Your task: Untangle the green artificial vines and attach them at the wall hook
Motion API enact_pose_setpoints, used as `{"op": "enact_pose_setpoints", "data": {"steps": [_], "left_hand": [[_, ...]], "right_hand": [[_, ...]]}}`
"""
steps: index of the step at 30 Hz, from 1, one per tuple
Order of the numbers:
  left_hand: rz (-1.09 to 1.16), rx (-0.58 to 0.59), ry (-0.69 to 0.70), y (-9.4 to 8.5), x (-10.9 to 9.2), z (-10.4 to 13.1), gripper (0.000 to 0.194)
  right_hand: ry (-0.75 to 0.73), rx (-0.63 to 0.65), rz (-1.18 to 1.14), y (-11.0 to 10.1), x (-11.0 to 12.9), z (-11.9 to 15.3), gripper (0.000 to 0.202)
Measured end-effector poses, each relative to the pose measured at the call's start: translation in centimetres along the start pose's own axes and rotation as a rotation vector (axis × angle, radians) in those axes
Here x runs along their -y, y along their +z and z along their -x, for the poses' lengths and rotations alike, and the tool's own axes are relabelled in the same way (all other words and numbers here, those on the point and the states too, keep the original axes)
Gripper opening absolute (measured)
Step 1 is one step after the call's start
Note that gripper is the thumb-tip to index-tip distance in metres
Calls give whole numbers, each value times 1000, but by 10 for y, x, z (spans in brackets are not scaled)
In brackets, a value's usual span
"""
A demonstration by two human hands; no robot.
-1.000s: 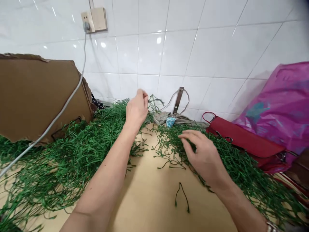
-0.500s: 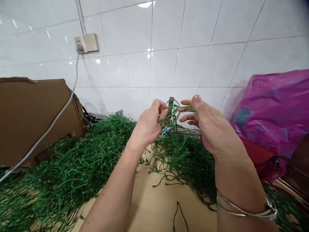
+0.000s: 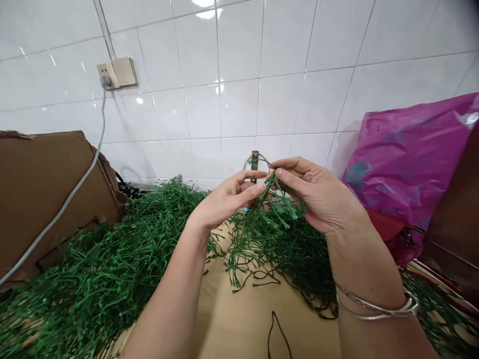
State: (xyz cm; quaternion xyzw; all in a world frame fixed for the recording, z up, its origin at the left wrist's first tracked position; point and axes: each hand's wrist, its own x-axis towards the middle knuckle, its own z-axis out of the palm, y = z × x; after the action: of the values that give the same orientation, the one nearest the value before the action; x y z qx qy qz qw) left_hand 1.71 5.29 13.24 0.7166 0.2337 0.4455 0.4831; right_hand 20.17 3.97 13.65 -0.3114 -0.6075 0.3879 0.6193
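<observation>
My left hand and my right hand meet in front of the tiled wall, both closed in a pinch. Between their thumbs and fingertips is a small bunch of thin green strands, its ends hanging down. Just behind the fingertips stands an upright metal strip with a hole near its top and a thin loop around it; its lower part is hidden. Below the hands spreads a heap of dark green strands. Left of my left forearm lies a larger, brighter green heap.
A tan board lies beneath, with one loose dark loop of cord near me. A cardboard box stands left, crossed by a grey cable from a wall socket. At right sits a magenta bag above something red.
My right hand has moved left and its spread fingers have closed on the green strands beside my left hand. The bunch now hangs lower, and the view has shifted slightly right.
</observation>
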Motion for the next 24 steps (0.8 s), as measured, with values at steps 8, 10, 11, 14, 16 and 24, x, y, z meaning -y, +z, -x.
{"op": "enact_pose_setpoints", "data": {"steps": [8,10,11,14,16,24], "left_hand": [[-383,-150,12,-17,-8,6,23],[-456,-222,32,-20,-12,9,23],[-491,-238,38,-20,-15,10,23],[-604,-254,55,-16,-20,13,22],[-673,-247,70,-12,-23,14,23],[-574,-172,-36,-11,-24,13,27]], "right_hand": [[1,-112,20,-12,1,1,23],[-22,-149,98,-13,2,0,22],[-47,-160,147,-11,3,0,23],[-127,-125,292,-3,3,1,29],[-128,-66,365,3,1,1,32],[-77,123,443,2,4,4,22]]}}
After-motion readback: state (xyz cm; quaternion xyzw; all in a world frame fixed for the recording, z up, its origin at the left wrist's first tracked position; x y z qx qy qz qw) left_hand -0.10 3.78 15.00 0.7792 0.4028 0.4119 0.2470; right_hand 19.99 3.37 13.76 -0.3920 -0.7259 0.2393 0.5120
